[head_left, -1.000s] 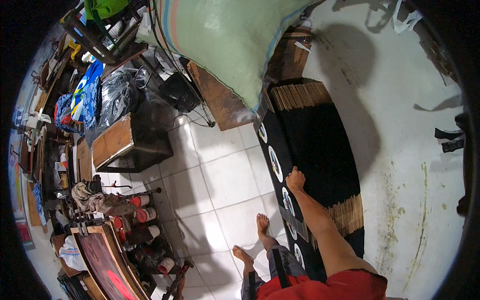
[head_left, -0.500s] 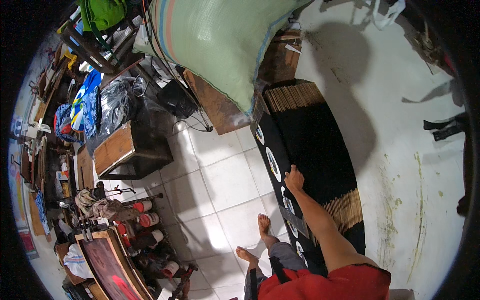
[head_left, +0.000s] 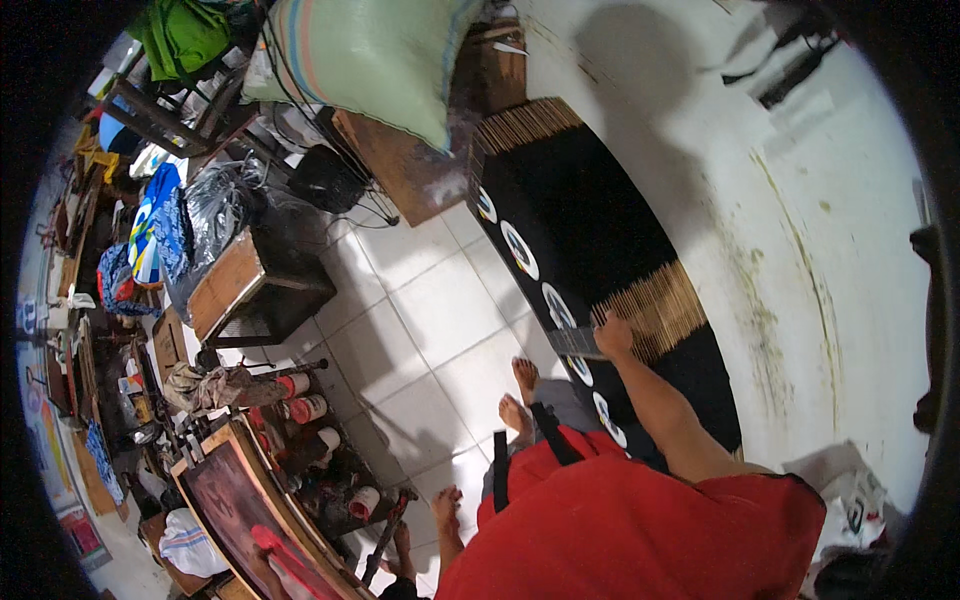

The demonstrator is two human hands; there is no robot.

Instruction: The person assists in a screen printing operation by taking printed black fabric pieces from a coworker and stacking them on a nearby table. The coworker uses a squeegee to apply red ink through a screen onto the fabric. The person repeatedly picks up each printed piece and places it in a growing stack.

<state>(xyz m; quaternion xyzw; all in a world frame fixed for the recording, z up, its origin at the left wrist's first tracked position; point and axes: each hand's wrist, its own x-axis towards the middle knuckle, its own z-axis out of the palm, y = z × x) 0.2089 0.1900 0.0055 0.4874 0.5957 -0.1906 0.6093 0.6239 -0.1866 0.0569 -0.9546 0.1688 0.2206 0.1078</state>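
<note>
A long row of closely packed black sheets [head_left: 590, 200] runs along the wall on my right. Brown ridged edges [head_left: 655, 310] show in bands, and round white printed patches [head_left: 518, 250] line its near side. My right hand [head_left: 616, 337] rests at that side, fingers curled beside the brown band, by the inner end of a flat grey see-through strip [head_left: 575, 343]. What the fingers hold, if anything, is hidden. Low on the left, my left hand [head_left: 447, 503] hangs over the floor beside my red shirt [head_left: 630, 530], fingers slightly apart and nothing visible in them.
A stuffed pale green sack [head_left: 370, 60] lies on a brown board [head_left: 400, 170] ahead. Left stand a wooden box [head_left: 255, 290], paint-smeared cans [head_left: 305, 408] and a framed screen [head_left: 230, 500] with red on it. Skin shows over the screen; whose is unclear. White tiles [head_left: 440, 310] lie between.
My right hand has slid back along the black row from its dark stretch to the brown band. The view has shifted, and my left hand has come into it.
</note>
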